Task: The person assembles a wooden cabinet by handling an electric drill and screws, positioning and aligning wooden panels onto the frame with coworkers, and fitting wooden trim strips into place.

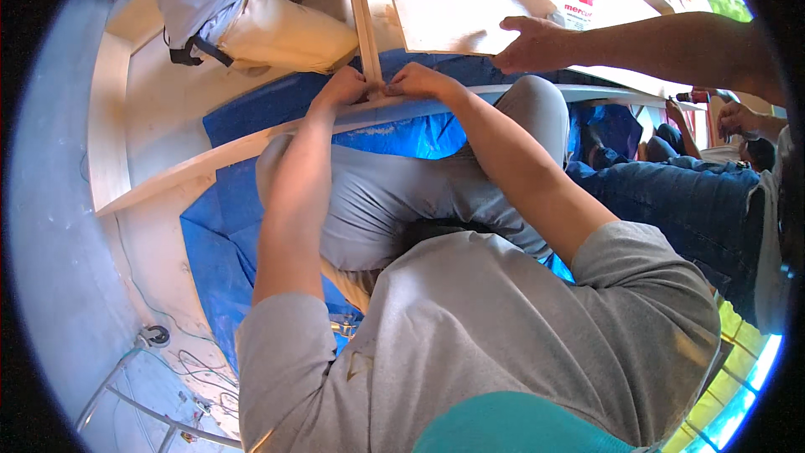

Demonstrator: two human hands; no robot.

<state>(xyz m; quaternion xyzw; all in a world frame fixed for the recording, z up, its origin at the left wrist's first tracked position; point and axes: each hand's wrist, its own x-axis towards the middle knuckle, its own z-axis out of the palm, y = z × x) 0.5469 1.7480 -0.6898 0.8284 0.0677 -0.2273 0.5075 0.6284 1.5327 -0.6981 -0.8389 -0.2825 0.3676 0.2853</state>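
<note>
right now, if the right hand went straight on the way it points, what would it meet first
Probably the near end of the wooden strip, just left of the right hand; depth is unclear there, so they may already touch.

Wooden strip [360, 8] blocks crossing; space over the lap [381, 201] seems free.

A timber frame [210, 158], wood panel [478, 0] and blue tarp [220, 243] mark a workshop or building site.
</note>
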